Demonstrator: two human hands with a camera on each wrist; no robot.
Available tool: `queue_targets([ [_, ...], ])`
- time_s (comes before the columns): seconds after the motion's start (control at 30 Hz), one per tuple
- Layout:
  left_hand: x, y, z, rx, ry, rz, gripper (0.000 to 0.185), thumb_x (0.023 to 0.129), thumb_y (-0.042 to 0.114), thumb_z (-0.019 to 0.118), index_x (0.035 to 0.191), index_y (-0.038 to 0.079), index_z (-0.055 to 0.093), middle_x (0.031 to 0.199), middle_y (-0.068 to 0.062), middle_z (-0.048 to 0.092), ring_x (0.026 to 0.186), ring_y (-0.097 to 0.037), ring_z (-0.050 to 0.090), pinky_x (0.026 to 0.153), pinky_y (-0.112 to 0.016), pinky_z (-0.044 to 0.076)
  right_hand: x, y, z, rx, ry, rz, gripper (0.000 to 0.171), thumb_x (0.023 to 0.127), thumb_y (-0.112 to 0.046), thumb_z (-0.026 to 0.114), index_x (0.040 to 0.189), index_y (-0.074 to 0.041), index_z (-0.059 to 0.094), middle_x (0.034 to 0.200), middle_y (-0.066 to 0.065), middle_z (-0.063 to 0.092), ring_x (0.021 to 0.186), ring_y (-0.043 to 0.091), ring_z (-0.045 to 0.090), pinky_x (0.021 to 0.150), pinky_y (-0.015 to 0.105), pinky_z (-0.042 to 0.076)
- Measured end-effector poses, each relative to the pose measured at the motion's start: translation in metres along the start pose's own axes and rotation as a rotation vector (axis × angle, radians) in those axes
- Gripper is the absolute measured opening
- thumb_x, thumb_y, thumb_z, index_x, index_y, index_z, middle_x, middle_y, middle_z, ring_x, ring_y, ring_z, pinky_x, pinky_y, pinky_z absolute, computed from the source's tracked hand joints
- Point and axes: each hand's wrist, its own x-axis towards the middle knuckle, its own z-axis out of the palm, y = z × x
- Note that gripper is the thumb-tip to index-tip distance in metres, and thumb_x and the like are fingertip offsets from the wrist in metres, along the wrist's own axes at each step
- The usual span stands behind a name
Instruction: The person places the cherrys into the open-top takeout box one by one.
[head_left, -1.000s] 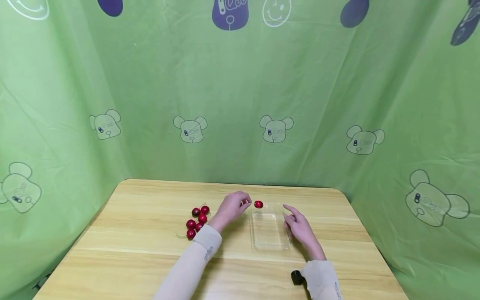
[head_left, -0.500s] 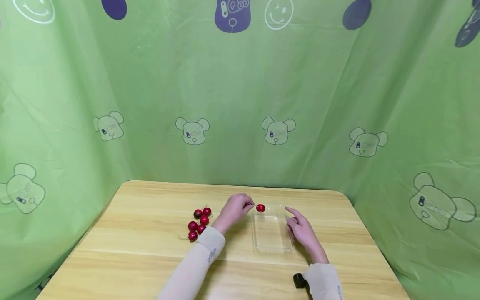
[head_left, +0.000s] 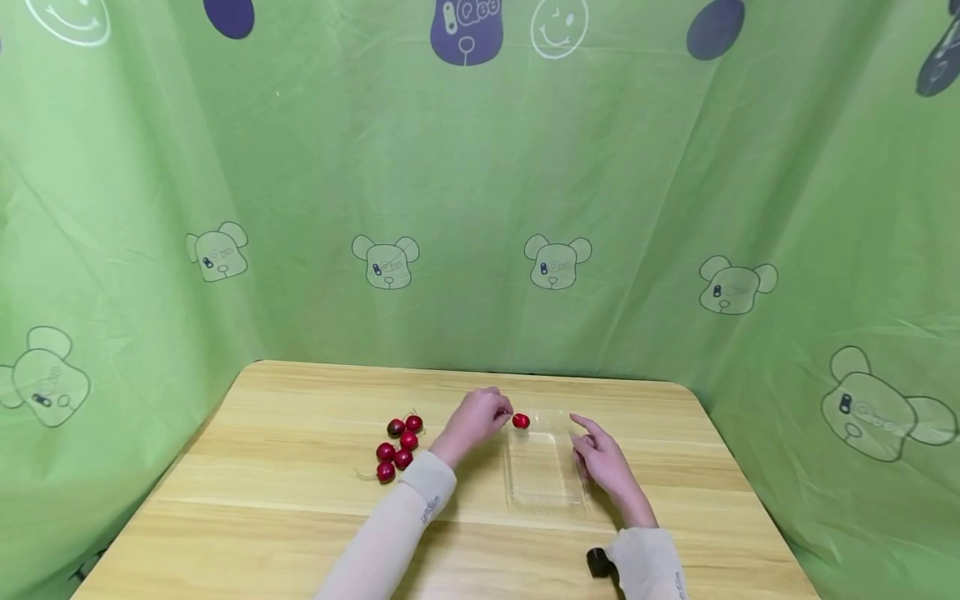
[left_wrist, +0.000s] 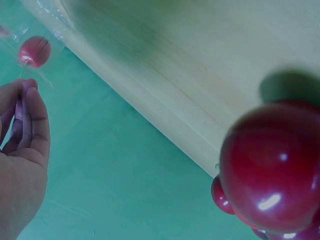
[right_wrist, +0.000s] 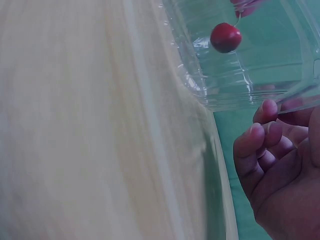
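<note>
My left hand point(head_left: 477, 417) pinches the thin stem of a red cherry point(head_left: 521, 422) between thumb and fingertips. The cherry is at the far left part of a clear plastic container point(head_left: 510, 475), and in the right wrist view this cherry point(right_wrist: 226, 38) appears within the container walls. On the container's right side, my right hand point(head_left: 602, 460) holds the rim, its index finger stretched towards the far corner and the other fingers curled. Its fingertips point(right_wrist: 268, 107) sit right at the plastic edge in the right wrist view.
Several dark red cherries point(head_left: 386, 452) lie in a loose group left of the left forearm, some with stems. The wooden table point(head_left: 262, 517) ends at a green patterned curtain point(head_left: 465, 333). A black object point(head_left: 598, 562) is at the right cuff.
The left hand has shifted slightly right and the held cherry has come down a little over the container's far left part. The right hand stays at the container's rim.
</note>
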Motion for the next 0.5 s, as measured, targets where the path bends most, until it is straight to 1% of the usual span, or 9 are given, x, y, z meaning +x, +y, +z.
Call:
queue_targets([
  [0.23,0.0007,-0.0001,0.0048,0.033,0.014,0.035,0.009,0.093,0.006,0.075,0.098,0.010,0.080,0.092,-0.001,0.074,0.084,-0.012,0.068,0.079,-0.015,0.056,-0.0011,-0.0001,0.0007,0.015,-0.004,0.007,0.048,0.110,-0.011,0.047,0.157,-0.009,0.040,0.077,0.018,0.060,0.048,0.016,0.048,0.043,0.028,0.044],
  [0.5,0.0000,-0.0011,0.0046,0.058,0.006,0.030,0.009,0.093,0.007,0.075,0.099,0.010,0.080,0.094,-0.002,0.074,0.086,-0.013,0.070,0.081,-0.019,0.057,-0.0001,0.0000,0.0010,0.009,0.000,0.003,0.049,0.109,-0.010,0.047,0.157,-0.008,0.040,0.077,0.018,0.060,0.048,0.016,0.049,0.044,0.030,0.047],
])
